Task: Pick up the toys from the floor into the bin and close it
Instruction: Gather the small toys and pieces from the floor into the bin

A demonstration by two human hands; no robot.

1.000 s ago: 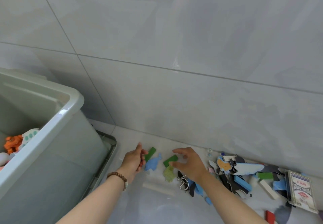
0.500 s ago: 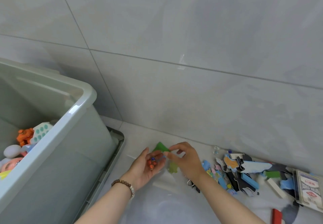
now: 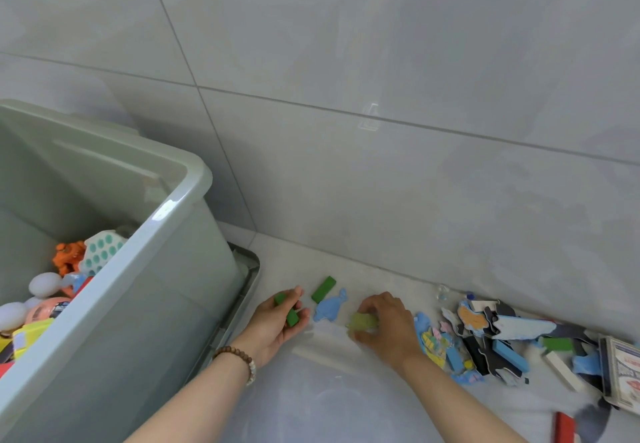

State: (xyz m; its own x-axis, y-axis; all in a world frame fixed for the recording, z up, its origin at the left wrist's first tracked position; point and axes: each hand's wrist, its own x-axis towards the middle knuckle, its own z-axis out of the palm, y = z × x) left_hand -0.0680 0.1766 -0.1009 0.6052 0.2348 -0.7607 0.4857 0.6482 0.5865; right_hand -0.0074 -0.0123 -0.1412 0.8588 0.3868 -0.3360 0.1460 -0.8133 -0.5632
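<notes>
Head view: the grey-green bin (image 3: 180, 200) stands open at the left against the tiled wall (image 3: 381, 62), and it serves here as the landmark. Inside it lie an orange toy (image 3: 69, 257), a white piece with teal dots (image 3: 102, 250), white egg shapes (image 3: 45, 283) and other toys too jumbled to tell apart. A grey lid (image 3: 251, 269) lies flat on the floor (image 3: 329, 390) under the bin's right side, its rim showing.

Just right of the bin, the left hand (image 3: 277, 321) rests palm up near the floor, fingers curled loosely around 2 green blocks (image 3: 289, 311); a beaded bracelet (image 3: 239, 356) circles its wrist. Right of that hand, free on the floor, lie 1 more green block (image 3: 323, 289) and, touching its lower end, a blue whale-shaped flat piece (image 3: 330, 307).

Farther right of the bin, the right hand (image 3: 384, 325) is palm down, fingertips pinching a pale green translucent toy (image 3: 362, 321) at floor level; whether the toy is lifted I cannot tell. The whale piece lies between the 2 hands, close to both but touching neither.

Well right of the bin, beyond the right hand, a heap of flat animal cut-outs and blocks (image 3: 491, 338) is spread along the wall base, with a card box (image 3: 623, 370) at its far end and a red block (image 3: 564, 427) near the frame's lower edge.
</notes>
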